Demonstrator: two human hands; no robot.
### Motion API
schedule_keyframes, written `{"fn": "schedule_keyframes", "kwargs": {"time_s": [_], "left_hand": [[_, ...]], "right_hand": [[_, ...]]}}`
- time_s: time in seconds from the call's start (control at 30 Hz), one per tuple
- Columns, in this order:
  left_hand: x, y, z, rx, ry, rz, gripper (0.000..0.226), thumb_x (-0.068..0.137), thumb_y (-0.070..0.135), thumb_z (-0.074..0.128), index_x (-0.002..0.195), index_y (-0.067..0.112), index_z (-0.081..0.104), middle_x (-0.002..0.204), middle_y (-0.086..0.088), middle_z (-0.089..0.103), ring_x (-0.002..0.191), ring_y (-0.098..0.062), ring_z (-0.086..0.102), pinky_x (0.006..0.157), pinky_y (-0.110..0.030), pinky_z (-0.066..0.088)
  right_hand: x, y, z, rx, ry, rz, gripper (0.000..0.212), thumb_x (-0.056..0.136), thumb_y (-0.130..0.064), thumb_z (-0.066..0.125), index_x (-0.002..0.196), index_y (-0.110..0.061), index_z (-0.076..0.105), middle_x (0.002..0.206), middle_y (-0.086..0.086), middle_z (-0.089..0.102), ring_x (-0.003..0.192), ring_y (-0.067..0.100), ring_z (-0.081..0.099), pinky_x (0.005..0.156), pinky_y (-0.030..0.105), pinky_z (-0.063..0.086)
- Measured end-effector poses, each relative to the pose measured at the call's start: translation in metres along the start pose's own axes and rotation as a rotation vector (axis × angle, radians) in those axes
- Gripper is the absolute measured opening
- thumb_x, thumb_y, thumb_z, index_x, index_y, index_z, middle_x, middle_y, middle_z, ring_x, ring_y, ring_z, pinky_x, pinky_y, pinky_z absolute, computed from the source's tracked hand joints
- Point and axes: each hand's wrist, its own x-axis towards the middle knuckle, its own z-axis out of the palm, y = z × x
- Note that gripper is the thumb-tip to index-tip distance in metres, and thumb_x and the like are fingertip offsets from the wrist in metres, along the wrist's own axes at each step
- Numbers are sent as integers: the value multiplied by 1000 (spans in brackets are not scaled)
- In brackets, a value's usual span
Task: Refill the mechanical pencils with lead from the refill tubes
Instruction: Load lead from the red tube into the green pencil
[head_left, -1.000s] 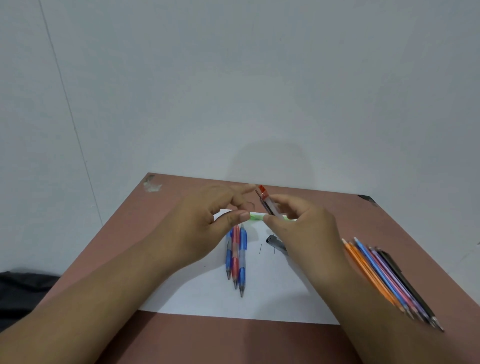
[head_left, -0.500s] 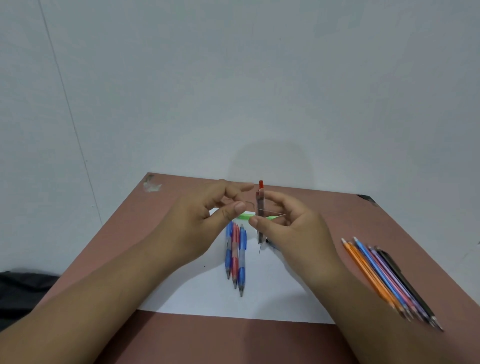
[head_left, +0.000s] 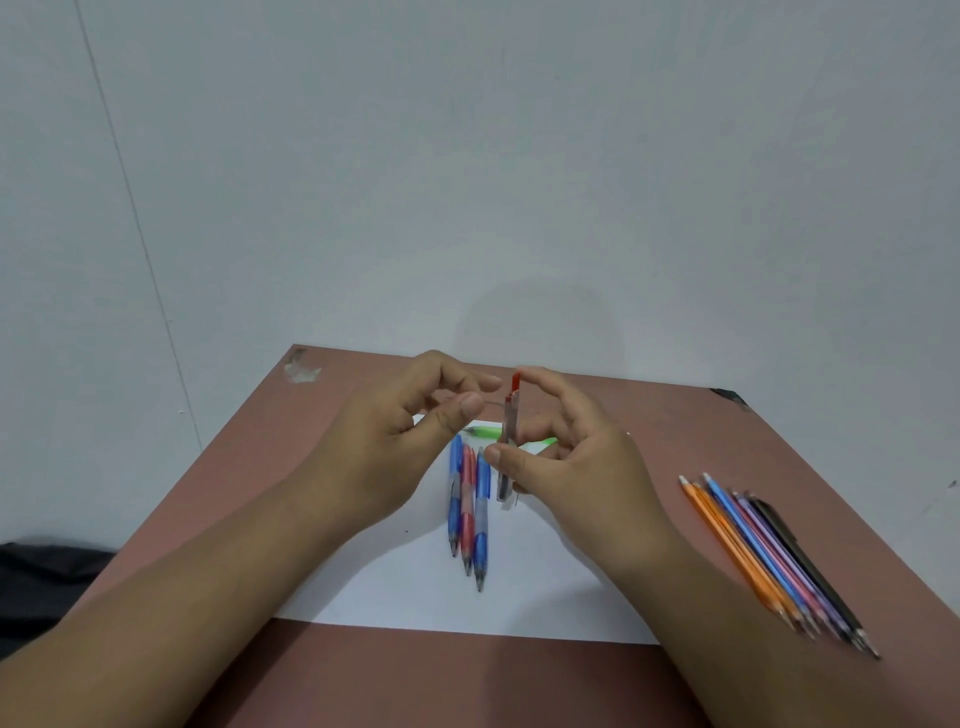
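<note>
1. Lead refill tube (head_left: 509, 441), tilted a second ago, now stands upright above the white paper (head_left: 415, 597), red cap flipped open.
2. Our left hand (head_left: 395, 441) pinches a thin lead by the cap.
3. Our right hand (head_left: 566, 462) grips the tube and a green pencil (head_left: 485, 431); loading looks next.

Two bare forearms enter from lower left and lower right of frame. No sleeves in view. Left hand (head_left: 410, 441) and right hand (head_left: 576, 462) bare near frame centre: no gloves, rings, watch. Fingernails short, unpainted.
</note>
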Motion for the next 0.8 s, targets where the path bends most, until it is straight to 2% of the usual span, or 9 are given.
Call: {"fn": "schedule_keyframes", "kwargs": {"time_s": [0.1,0.2,0.3,0.47,0.63,0.7,0.8], "left_hand": [[0,-2,-1,-23,39,-44,18,92,47,50,92,33,61,109,26,69,108,-5,65,89,-32,54],[1,-5,-1,-78,84,-108,18,92,44,52,91,28,61,106,25,71,106,-1,64,88,-30,53],[2,-9,-1,-120,124,-160,12,98,31,55,92,23,61,105,23,73,100,-2,66,85,-30,52],[3,-15,-3,-130,155,-193,12,100,24,57,94,16,63,104,18,74,95,-10,67,88,-44,55],[3,-16,-4,-112,148,-232,11,99,28,58,91,26,64,102,18,74,92,-17,67,89,-46,56],[2,-15,-5,-114,148,-240,11,95,38,59,88,33,65,102,13,74,93,-17,67,89,-47,56],[3,-15,-6,-109,157,-250,18,84,54,57,87,39,66,100,6,73,94,-18,68,89,-50,56]], "right_hand": [[0,0,0,36,-2,16,57,83,-32,83,121,-58,49,89,-14,76,82,19,73,77,44,63],[1,0,-1,54,0,35,53,83,-31,83,121,-54,52,89,-10,76,84,21,74,74,44,64],[1,-2,-1,37,-8,46,51,84,-30,82,119,-53,53,88,-11,76,86,19,74,74,42,64],[0,-3,-4,69,5,54,42,85,-29,78,116,-46,56,86,-7,76,85,15,75,74,41,65],[2,-8,-17,141,25,89,42,90,-22,75,120,-44,57,89,-6,77,84,10,75,68,31,64],[5,-9,-26,146,39,111,42,91,-18,76,122,-42,60,91,-4,77,82,9,75,64,24,60],[7,-13,-41,-44,10,128,45,84,-18,83,118,-44,67,96,-5,71,72,10,74,69,28,61]]}}
